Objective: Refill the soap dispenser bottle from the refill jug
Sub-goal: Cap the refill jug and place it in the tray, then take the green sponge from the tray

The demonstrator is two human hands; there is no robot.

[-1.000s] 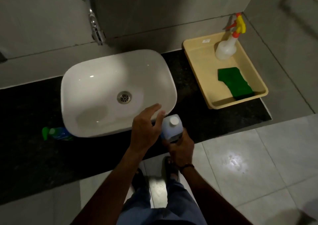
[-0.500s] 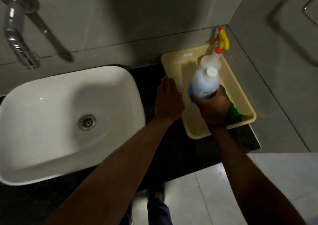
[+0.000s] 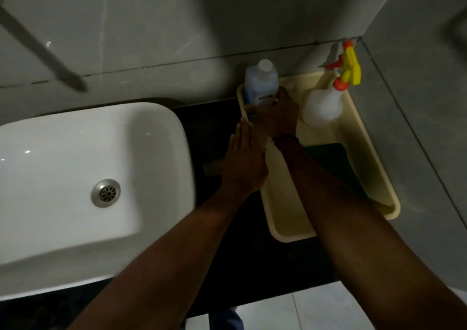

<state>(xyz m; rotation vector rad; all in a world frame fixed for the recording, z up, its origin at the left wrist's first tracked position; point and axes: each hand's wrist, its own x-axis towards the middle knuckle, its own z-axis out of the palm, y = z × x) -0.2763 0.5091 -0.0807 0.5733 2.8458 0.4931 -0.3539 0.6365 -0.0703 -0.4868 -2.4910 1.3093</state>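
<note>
A pale blue refill jug (image 3: 261,82) with a white cap stands upright in the far left corner of the cream tray (image 3: 285,228). My right hand (image 3: 279,113) is wrapped around the jug's lower part. My left hand (image 3: 243,161) lies flat with fingers straight on the dark counter, touching the tray's left rim. A translucent spray bottle (image 3: 322,105) with a yellow and orange trigger stands in the tray's far right corner.
A white basin (image 3: 75,178) with a metal drain fills the left. A green scouring pad (image 3: 333,160) lies in the tray, partly under my right forearm. Grey tiled walls close the back and right; the dark counter (image 3: 214,117) runs between basin and tray.
My right hand carried the jug from the counter's front edge over the tray to its far left corner. My left hand moved from beside the jug to rest flat by the tray.
</note>
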